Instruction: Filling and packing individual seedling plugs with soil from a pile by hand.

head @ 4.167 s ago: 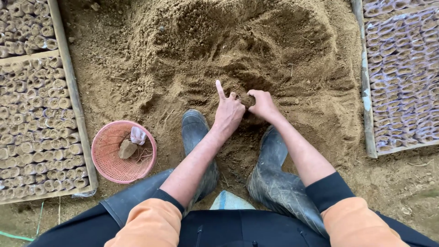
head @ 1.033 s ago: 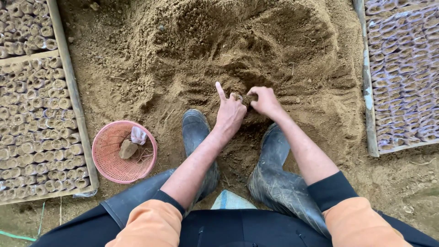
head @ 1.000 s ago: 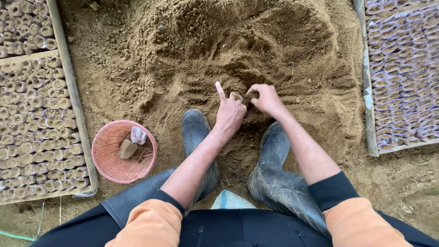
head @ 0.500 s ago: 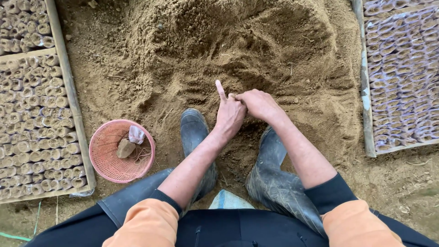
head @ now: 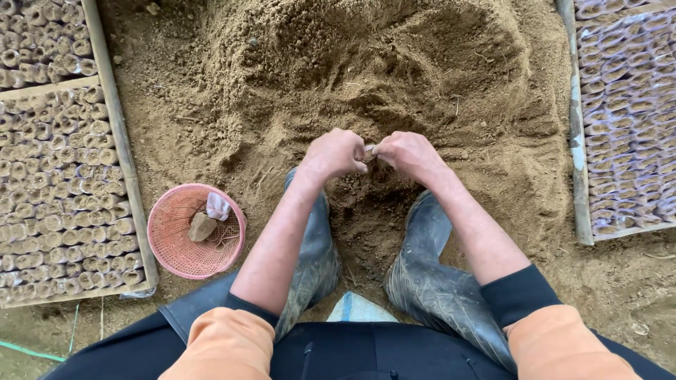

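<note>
Together, left hand, right hand pinch small pot (mostly hidden) — soil-brown.

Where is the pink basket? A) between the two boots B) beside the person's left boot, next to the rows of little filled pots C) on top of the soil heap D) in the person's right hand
B: the pink basket sits on the ground beside the left boot, next to the rows of little filled pots.
</note>
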